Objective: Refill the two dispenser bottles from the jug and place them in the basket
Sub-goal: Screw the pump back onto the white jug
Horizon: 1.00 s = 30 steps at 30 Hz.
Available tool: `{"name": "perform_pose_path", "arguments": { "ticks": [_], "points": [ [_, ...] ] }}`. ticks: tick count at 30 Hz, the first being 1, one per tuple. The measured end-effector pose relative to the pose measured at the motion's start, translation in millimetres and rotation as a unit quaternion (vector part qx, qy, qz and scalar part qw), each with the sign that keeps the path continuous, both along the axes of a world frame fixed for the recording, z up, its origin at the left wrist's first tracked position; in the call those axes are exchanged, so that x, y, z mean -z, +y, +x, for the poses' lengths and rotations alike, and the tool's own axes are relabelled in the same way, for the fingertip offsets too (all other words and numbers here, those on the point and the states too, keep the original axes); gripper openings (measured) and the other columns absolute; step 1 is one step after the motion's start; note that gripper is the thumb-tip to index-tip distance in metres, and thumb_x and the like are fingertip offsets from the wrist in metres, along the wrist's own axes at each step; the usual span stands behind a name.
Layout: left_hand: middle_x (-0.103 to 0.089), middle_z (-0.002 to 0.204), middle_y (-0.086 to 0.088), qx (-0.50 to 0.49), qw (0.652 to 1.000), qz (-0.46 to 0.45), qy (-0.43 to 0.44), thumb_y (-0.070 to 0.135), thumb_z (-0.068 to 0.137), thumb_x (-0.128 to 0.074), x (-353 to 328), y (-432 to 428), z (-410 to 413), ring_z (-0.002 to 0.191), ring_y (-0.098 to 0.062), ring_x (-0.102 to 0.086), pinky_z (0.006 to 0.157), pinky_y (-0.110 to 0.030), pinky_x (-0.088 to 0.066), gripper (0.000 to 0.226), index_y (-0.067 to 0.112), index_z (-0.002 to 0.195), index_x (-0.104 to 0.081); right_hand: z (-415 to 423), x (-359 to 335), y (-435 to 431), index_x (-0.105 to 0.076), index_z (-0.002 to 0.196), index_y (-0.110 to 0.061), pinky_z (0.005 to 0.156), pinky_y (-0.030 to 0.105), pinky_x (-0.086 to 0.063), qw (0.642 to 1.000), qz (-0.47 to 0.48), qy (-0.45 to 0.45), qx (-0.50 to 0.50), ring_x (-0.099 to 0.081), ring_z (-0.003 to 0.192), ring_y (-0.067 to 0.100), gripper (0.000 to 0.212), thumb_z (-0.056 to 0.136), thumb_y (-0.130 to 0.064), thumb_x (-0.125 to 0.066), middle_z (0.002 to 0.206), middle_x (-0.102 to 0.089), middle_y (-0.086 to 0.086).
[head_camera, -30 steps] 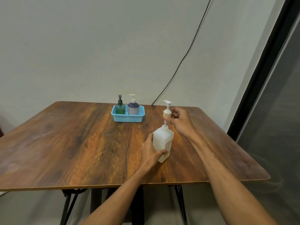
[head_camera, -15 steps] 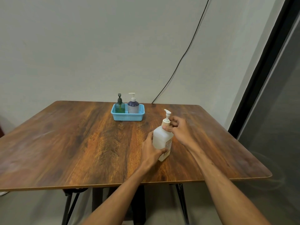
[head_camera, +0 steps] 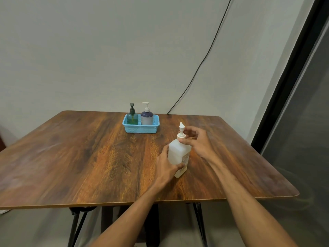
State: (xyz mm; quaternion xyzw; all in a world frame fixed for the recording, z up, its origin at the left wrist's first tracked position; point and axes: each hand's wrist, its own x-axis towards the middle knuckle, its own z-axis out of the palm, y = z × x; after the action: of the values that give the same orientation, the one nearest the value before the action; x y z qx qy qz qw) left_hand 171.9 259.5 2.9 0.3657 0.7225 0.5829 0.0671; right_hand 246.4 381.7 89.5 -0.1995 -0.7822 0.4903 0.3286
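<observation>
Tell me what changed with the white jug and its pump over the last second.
The right hand lowered the pump, earlier lifted clear with its tube showing, into the white jug; it now sits on the neck, fingers still holding its collar. The left hand kept gripping the jug's body. The green bottle and purple bottle stayed in the blue basket.

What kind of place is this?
Probably a plain indoor room, maybe a home: a wooden table before a blank wall, a black cable hanging down it, a dark glass panel at right.
</observation>
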Motion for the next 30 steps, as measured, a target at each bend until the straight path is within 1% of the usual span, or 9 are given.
{"name": "perform_pose_path", "arguments": {
  "ticks": [4, 8, 10, 13, 16, 18, 22, 27, 30],
  "points": [
    [-0.057, 0.133, 0.005, 0.003, 1.000, 0.002, 0.003, 0.021, 0.066, -0.089, 1.2, -0.5, 0.4, 0.117, -0.007, -0.054, 0.083, -0.014, -0.047, 0.086, 0.020, 0.139, -0.043, -1.2, 4.4, -1.2, -0.071, 0.106, -0.004, 0.077, 0.029, -0.051, 0.999, 0.006, 0.019, 0.027, -0.066, 0.090, 0.017, 0.039, 0.069, -0.003, -0.085, 0.100, -0.072, 0.007],
    [-0.058, 0.129, 0.007, 0.002, 1.000, 0.001, 0.004, 0.023, 0.065, -0.089, 1.2, -1.2, -0.3, 0.111, -0.002, -0.053, 0.073, -0.007, -0.045, 0.085, 0.023, 0.137, -0.044, -3.1, 8.2, -6.4, -0.067, 0.102, -0.003, 0.069, 0.023, -0.052, 0.998, -0.010, 0.051, 0.036, -0.060, 0.077, 0.011, 0.050, 0.059, -0.004, -0.092, 0.090, -0.069, 0.005],
    [-0.058, 0.130, 0.005, 0.001, 1.000, 0.001, 0.002, 0.022, 0.065, -0.089, 2.4, -0.1, -0.4, 0.113, -0.004, -0.054, 0.078, -0.012, -0.047, 0.085, 0.022, 0.137, -0.044, -4.0, 7.1, -5.6, -0.067, 0.102, -0.006, 0.071, 0.025, -0.053, 0.998, -0.019, 0.051, 0.026, -0.061, 0.078, 0.011, 0.053, 0.057, -0.007, -0.094, 0.090, -0.068, 0.004],
    [-0.057, 0.133, 0.004, 0.001, 1.000, 0.003, 0.003, 0.021, 0.066, -0.089, 2.6, 1.2, -0.7, 0.117, -0.008, -0.053, 0.087, -0.020, -0.048, 0.086, 0.019, 0.139, -0.043, -1.3, 3.3, -1.7, -0.069, 0.105, -0.010, 0.076, 0.021, -0.055, 0.998, -0.053, 0.044, 0.000, -0.066, 0.087, 0.011, 0.044, 0.065, -0.003, -0.088, 0.096, -0.071, 0.001],
    [-0.057, 0.132, 0.005, 0.003, 1.000, 0.005, 0.003, 0.021, 0.066, -0.089, 3.0, 1.2, -1.2, 0.115, -0.005, -0.053, 0.086, -0.020, -0.049, 0.086, 0.020, 0.139, -0.043, -1.6, 4.9, 0.6, -0.073, 0.106, -0.006, 0.084, 0.032, -0.056, 0.997, -0.067, 0.034, 0.001, -0.070, 0.098, 0.020, 0.038, 0.069, -0.001, -0.085, 0.101, -0.074, 0.003],
    [-0.057, 0.131, 0.006, 0.003, 1.000, 0.005, 0.001, 0.022, 0.065, -0.089, 3.9, 1.4, -1.8, 0.115, -0.008, -0.055, 0.088, -0.024, -0.052, 0.086, 0.021, 0.138, -0.044, -4.2, 6.3, -1.5, -0.074, 0.099, -0.008, 0.084, 0.038, -0.058, 0.996, -0.079, 0.037, 0.027, -0.071, 0.095, 0.021, 0.039, 0.063, -0.004, -0.089, 0.099, -0.075, 0.004],
    [-0.058, 0.126, 0.008, 0.002, 1.000, 0.002, -0.001, 0.023, 0.065, -0.090, 2.7, 0.5, -0.8, 0.111, -0.005, -0.055, 0.075, -0.012, -0.047, 0.084, 0.021, 0.135, -0.045, -9.4, 8.4, -5.0, -0.066, 0.091, -0.006, 0.077, 0.037, -0.058, 0.996, -0.069, 0.040, 0.048, -0.067, 0.086, 0.020, 0.048, 0.054, -0.011, -0.096, 0.092, -0.071, 0.006],
    [-0.058, 0.128, 0.009, 0.003, 1.000, 0.004, 0.003, 0.025, 0.064, -0.090, 3.6, 0.3, -1.9, 0.114, -0.005, -0.054, 0.079, -0.012, -0.046, 0.086, 0.022, 0.137, -0.045, -0.7, 8.0, -3.4, -0.070, 0.110, -0.011, 0.085, 0.030, -0.056, 0.994, -0.091, 0.056, -0.008, -0.070, 0.099, 0.016, 0.048, 0.067, -0.003, -0.087, 0.102, -0.074, 0.002],
    [-0.058, 0.127, 0.008, 0.004, 1.000, 0.004, 0.010, 0.024, 0.065, -0.089, 5.2, 0.3, -2.4, 0.113, -0.005, -0.055, 0.078, -0.012, -0.047, 0.084, 0.021, 0.136, -0.045, -2.1, 9.3, -2.5, -0.072, 0.103, -0.008, 0.082, 0.033, -0.057, 0.995, -0.080, 0.050, 0.015, -0.070, 0.096, 0.019, 0.040, 0.066, -0.003, -0.086, 0.099, -0.074, 0.003]
  ]
}}
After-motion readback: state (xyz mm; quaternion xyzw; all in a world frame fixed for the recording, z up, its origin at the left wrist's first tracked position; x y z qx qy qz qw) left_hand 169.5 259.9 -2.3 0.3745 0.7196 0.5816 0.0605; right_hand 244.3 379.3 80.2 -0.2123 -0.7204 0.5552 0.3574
